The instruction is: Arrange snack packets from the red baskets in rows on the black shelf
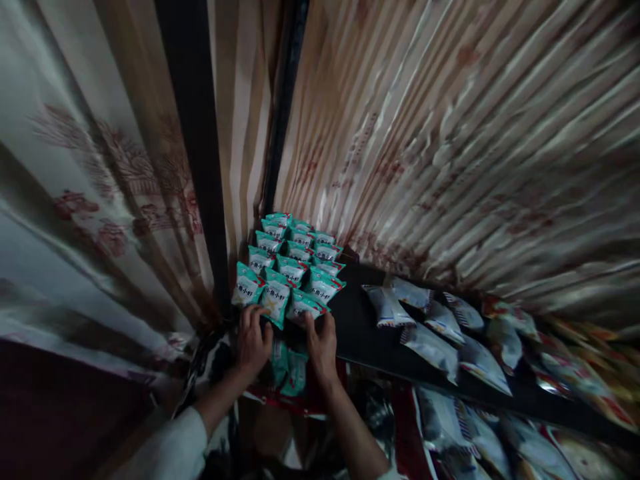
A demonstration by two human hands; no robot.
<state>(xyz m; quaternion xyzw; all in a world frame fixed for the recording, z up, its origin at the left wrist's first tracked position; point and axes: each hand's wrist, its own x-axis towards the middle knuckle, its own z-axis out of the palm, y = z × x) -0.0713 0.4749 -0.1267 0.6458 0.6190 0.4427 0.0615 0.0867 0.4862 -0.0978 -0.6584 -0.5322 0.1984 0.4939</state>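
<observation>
Teal-and-white snack bags point(293, 270) with dark printed characters stand in close rows on a black shelf point(350, 307). My left hand point(254, 341) is at the front left of the rows, fingers apart, their tips against the lower edges of the nearest bags. At the front right, my right hand point(323, 343) has its thumb and fingers on a tilted teal snack bag point(305, 305), near its right corner. Below, between my forearms, more teal bags point(290, 370) lie in a red-edged container point(300, 405), partly in shadow.
Along the shelf to the right lie several white-and-blue bags point(430, 347), then red and yellow packets point(575, 370). More bags point(450, 423) sit lower down at the right. A dark upright post point(197, 133) and pleated curtains point(375, 133) close in the shelf's left end and back.
</observation>
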